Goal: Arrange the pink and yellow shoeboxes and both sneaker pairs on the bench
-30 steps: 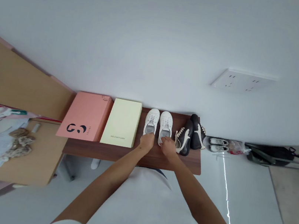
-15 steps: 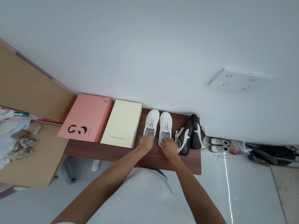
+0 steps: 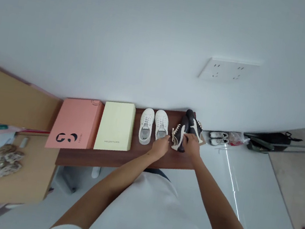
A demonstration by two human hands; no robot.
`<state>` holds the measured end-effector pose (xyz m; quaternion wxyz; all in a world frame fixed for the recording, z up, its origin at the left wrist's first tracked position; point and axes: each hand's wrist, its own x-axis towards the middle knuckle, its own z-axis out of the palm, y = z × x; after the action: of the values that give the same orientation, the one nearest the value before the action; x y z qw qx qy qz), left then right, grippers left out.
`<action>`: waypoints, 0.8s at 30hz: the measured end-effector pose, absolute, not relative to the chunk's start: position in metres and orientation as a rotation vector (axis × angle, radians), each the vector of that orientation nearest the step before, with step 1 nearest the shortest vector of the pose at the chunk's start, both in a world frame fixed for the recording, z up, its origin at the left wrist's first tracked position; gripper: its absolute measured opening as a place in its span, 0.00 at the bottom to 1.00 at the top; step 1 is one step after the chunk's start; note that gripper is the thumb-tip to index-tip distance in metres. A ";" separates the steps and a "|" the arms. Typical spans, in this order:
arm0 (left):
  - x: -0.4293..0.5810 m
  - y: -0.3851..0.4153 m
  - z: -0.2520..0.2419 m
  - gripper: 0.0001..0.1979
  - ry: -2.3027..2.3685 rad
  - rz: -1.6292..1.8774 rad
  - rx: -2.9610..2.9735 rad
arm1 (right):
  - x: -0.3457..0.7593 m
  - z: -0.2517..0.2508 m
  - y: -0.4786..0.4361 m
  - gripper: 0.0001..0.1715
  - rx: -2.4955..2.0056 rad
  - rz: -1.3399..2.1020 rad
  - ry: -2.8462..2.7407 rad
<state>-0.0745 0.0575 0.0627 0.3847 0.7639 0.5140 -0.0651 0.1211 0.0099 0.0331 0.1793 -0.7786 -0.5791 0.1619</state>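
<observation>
A pair of white sneakers stands side by side on a dark wooden bench, toes toward the wall: the left white sneaker (image 3: 147,123) and the right white sneaker (image 3: 162,121). My left hand (image 3: 160,147) is at the heel of the right one, hiding part of it; its fingers are curled and mostly out of sight. To the right lies a pair of black sneakers with cream trim and laces. My right hand (image 3: 192,145) has its fingers closed on the near black sneaker (image 3: 181,128), which is tipped on its side. The far black sneaker (image 3: 193,122) rests against it.
A pink box (image 3: 76,122) and a cream box (image 3: 115,126) sit on the bench (image 3: 122,160) at left. Beyond them is a desk (image 3: 30,173) with papers and hair ties. White shoes (image 3: 219,138) and a black bag (image 3: 271,140) lie on the floor at right.
Both hands have left the white sneakers' heels and moved right, my right hand reaching the black sneaker. The view has shifted right. The white sneakers stay side by side.
</observation>
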 end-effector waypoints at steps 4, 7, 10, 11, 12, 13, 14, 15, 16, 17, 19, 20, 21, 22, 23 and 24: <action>-0.044 0.039 0.040 0.26 1.232 -0.024 1.781 | 0.170 0.018 0.001 0.20 -2.323 0.394 -1.463; -0.027 0.033 0.023 0.31 1.238 -0.078 1.722 | 0.197 0.003 -0.003 0.29 -2.439 0.457 -1.348; -0.016 0.034 0.010 0.31 1.198 -0.153 1.708 | 0.209 -0.011 -0.002 0.35 -2.470 0.691 -1.337; -0.013 0.035 0.008 0.30 1.191 -0.165 1.710 | 0.211 -0.013 -0.001 0.34 -2.466 0.756 -1.359; -0.012 0.035 0.006 0.29 1.191 -0.176 1.717 | 0.210 -0.015 0.001 0.32 -2.462 0.794 -1.392; -0.010 0.036 0.005 0.27 1.203 -0.191 1.730 | 0.209 -0.015 0.003 0.29 -2.464 0.803 -1.433; -0.009 0.036 0.005 0.24 1.214 -0.208 1.752 | 0.208 -0.013 0.005 0.27 -2.468 0.792 -1.483; -0.009 0.036 0.006 0.21 1.216 -0.227 1.784 | 0.206 -0.011 0.008 0.25 -2.470 0.774 -1.542; -0.008 0.037 0.008 0.18 1.207 -0.240 1.824 | 0.205 -0.007 0.009 0.24 -2.472 0.757 -1.605; -0.008 0.037 0.011 0.17 1.189 -0.244 1.873 | 0.204 -0.002 0.011 0.23 -2.471 0.743 -1.668; -0.006 0.039 0.019 0.16 1.126 -0.219 2.006 | 0.203 0.008 0.013 0.23 -2.477 0.718 -1.780; -0.005 0.041 0.024 0.16 1.089 -0.195 2.084 | 0.202 0.013 0.014 0.22 -2.488 0.706 -1.831; -0.003 0.042 0.029 0.16 1.053 -0.171 2.162 | 0.202 0.018 0.013 0.22 -2.507 0.692 -1.877; -0.001 0.044 0.034 0.16 1.021 -0.150 2.232 | 0.201 0.022 0.013 0.21 -2.530 0.677 -1.921; 0.001 0.047 0.038 0.17 0.993 -0.139 2.286 | 0.201 0.026 0.012 0.20 -2.553 0.662 -1.964; 0.002 0.050 0.042 0.17 0.977 -0.142 2.323 | 0.200 0.029 0.012 0.20 -2.571 0.647 -2.007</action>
<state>0.0024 0.0498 0.0422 0.3038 0.8769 0.3686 -0.0536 0.2000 0.0115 0.0294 -0.0919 -0.7699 -0.6011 0.1938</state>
